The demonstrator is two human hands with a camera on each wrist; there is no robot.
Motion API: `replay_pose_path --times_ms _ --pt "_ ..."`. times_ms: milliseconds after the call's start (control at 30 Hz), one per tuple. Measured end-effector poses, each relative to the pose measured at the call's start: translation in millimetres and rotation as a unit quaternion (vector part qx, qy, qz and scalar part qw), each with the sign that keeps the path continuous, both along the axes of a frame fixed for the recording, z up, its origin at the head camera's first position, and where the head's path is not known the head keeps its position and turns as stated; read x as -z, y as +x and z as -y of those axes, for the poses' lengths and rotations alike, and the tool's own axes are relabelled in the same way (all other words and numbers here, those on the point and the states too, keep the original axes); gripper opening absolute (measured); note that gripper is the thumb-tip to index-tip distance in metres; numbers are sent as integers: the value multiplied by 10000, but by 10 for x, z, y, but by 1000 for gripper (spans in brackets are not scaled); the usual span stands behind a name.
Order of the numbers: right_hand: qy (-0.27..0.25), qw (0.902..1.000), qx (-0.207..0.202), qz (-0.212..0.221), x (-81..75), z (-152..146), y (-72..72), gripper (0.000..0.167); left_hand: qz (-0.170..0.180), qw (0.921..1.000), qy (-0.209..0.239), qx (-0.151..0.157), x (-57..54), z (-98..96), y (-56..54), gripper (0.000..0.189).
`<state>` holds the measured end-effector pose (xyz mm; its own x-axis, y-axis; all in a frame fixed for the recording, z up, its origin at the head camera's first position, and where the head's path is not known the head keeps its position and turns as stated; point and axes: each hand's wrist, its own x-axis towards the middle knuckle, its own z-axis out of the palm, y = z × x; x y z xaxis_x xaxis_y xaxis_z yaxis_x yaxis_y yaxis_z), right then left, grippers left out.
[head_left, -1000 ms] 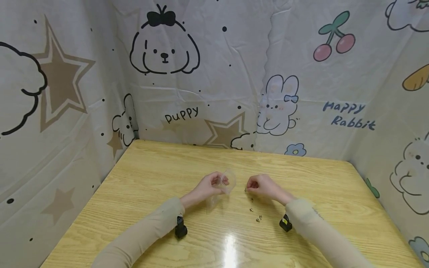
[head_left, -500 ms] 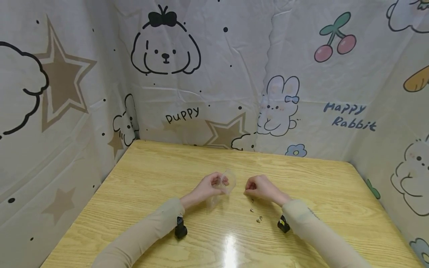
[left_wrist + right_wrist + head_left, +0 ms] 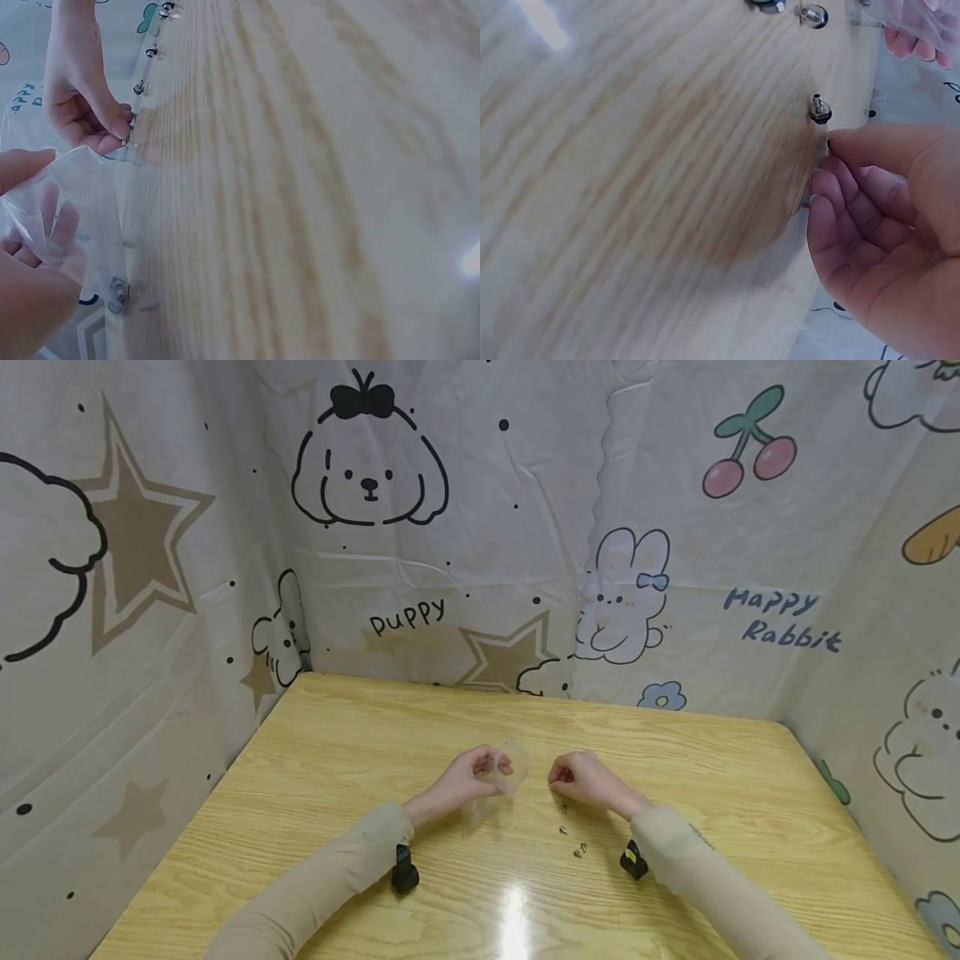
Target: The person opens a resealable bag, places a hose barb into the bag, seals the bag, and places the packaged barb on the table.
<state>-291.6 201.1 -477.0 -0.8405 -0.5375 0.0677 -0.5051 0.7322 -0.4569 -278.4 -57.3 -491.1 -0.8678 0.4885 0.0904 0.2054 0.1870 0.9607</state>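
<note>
My left hand (image 3: 471,775) holds a clear plastic bag (image 3: 94,199) by its mouth, fingers partly inside it. At the bag's lower end, a small metal piece (image 3: 118,291) shows through the plastic. Opposite it, my right hand (image 3: 592,779) is at the table surface, thumb and fingertips pinching a small metal fitting (image 3: 127,140), mostly hidden by the fingers. Several like fittings (image 3: 577,853), each with a narrow stem and a wider nut-like base, lie in a loose line from the right hand toward the person; the nearest fitting (image 3: 820,111) is beside the thumb.
The light wood-grain table (image 3: 360,727) runs back to a printed cloth curtain (image 3: 465,527), which also hangs at both sides. A black wrist camera (image 3: 405,870) sits under the left sleeve, another wrist camera (image 3: 634,860) under the right. Light glares off the front middle of the table.
The right hand has shifted slightly left and its fingertips have come together over the farthest fitting, which showed before. The left hand and bag stay in place.
</note>
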Motion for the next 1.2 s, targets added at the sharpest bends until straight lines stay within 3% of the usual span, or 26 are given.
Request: replay_pose_path --times_ms 400,900,1200 --pt "-175 9994 227 192 -157 -61 47 6 31 10000 40 42 45 -8 -11 34" --pt "-735 9959 -110 -524 -658 64 116 5 35 10000 56 -15 27 -19 6 33" --pt "-698 9931 -456 -820 -868 276 193 3 -2 10000 17 63 17 -10 -2 33"
